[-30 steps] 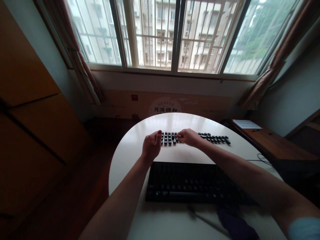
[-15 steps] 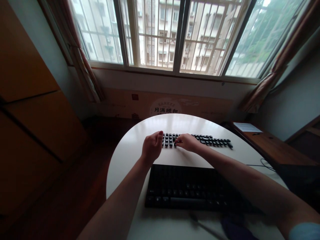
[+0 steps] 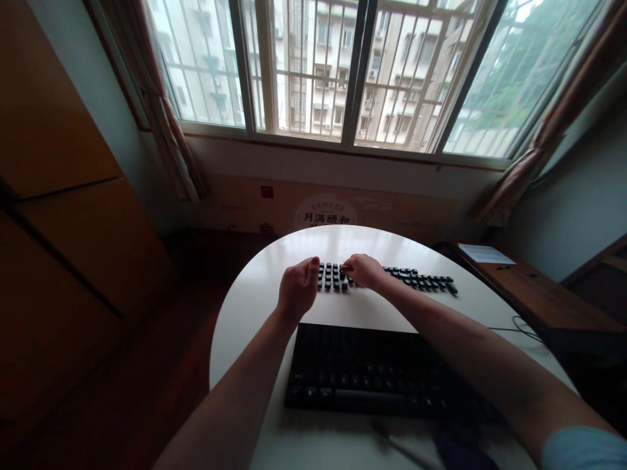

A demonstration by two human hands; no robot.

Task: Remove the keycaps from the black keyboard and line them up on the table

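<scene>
Rows of loose black keycaps (image 3: 336, 276) stand on the round white table (image 3: 245, 346). Beside their left end is my left hand (image 3: 298, 286), its fingers curled closed with the thumb on top; whatever may be inside is hidden. My right hand (image 3: 365, 269) reaches over the rows, thumb and fingers pinched together at a small dark keycap (image 3: 343, 274). Part of the rows lies hidden behind this hand. Nearer to me is a black keyboard (image 3: 362, 346). Keycaps sit on its near rows, while its far part looks dark and bare. My right forearm covers its right side.
A blurred dark tool with a long handle (image 3: 399, 444) and a dark purple cloth (image 3: 463, 450) lie at the table's near edge. To the right stands a brown wooden desk (image 3: 553, 294) with a paper sheet (image 3: 486, 254). A cable (image 3: 526, 326) runs off to the right.
My right hand has moved from the near edge of the keycap rows to their far side, still pinched. My left hand stays in place, closed.
</scene>
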